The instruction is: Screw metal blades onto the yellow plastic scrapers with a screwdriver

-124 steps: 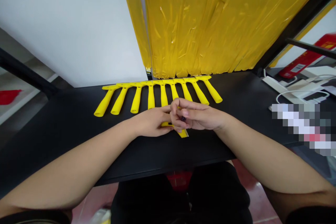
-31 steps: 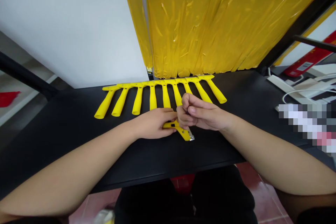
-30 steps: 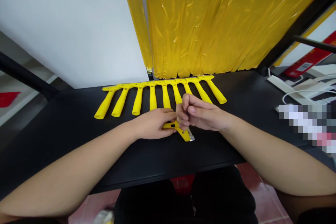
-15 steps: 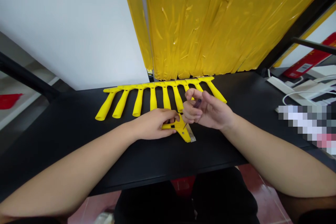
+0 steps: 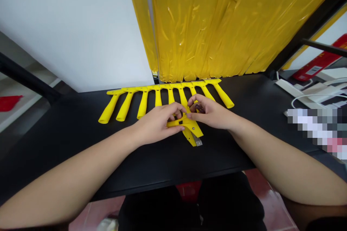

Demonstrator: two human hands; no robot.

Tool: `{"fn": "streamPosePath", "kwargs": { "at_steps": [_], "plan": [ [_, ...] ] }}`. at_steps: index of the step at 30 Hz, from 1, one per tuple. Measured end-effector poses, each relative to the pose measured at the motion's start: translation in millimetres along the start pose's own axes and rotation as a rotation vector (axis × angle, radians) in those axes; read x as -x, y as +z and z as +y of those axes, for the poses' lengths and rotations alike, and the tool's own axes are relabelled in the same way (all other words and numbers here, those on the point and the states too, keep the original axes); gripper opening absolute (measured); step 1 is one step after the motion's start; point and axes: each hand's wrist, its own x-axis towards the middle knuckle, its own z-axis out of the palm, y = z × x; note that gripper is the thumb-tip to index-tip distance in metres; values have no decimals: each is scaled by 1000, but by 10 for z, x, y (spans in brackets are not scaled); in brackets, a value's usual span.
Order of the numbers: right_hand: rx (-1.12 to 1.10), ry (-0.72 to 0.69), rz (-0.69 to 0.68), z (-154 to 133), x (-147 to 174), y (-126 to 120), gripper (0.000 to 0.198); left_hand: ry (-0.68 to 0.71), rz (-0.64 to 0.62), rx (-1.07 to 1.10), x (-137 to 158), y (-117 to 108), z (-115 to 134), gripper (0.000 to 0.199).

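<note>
My left hand [image 5: 159, 122] is closed around the handle of a yellow plastic scraper [image 5: 193, 127], just above the black table. Its head shows two yellow layers standing apart, the upper one with a screw, and a metal blade [image 5: 199, 142] sticks out beneath at the near end. At the far end of the head, my right hand [image 5: 210, 111] has its thumb and fingertips against or close to the yellow plastic. A small dark screwdriver [image 5: 200, 108] is tucked inside its curled fingers; the shaft is hidden.
Several yellow scrapers [image 5: 142, 103] lie in a row behind my hands, handles towards me. Yellow plastic sheeting [image 5: 195, 25] and a white panel [image 5: 81, 29] rise behind the black table [image 5: 151, 166]. White cables [image 5: 311, 95] and a red package [image 5: 320, 61] are at the right.
The screwdriver has come away from the screw and lies back in my right hand, whose fingers have moved to the scraper's head. The head's upper layer has lifted and turned apart from the lower one.
</note>
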Motion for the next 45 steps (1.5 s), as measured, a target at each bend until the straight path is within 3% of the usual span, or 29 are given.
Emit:
{"fn": "streamPosePath", "kwargs": {
  "at_steps": [9, 18, 24, 28, 31, 37, 45],
  "plan": [
    [-17, -42, -28, -7, -24, 80, 19, 29, -6, -159, 9, 3, 20, 37],
    [51, -4, -54, -47, -21, 69, 25, 10, -50, -253, 24, -18, 81, 38],
    [273, -104, 24, -65, 6, 55, 12, -11, -66, -315, 45, -39, 140, 40],
    [286, -121, 91, -94, 3, -35, 10, -62, -76, -363, 48, -182, 152, 40],
    [333, -74, 18, -105, 7, -62, 11, -138, -38, -425, 55, -352, 126, 42],
    [472, -70, -301, -73, 27, 81, 5, -204, 27, -439, 78, -495, 15, 41],
    [527, -48, -315, -33, 31, 94, 5, -224, 12, -422, 55, -460, 26, 42]
  ]
}}
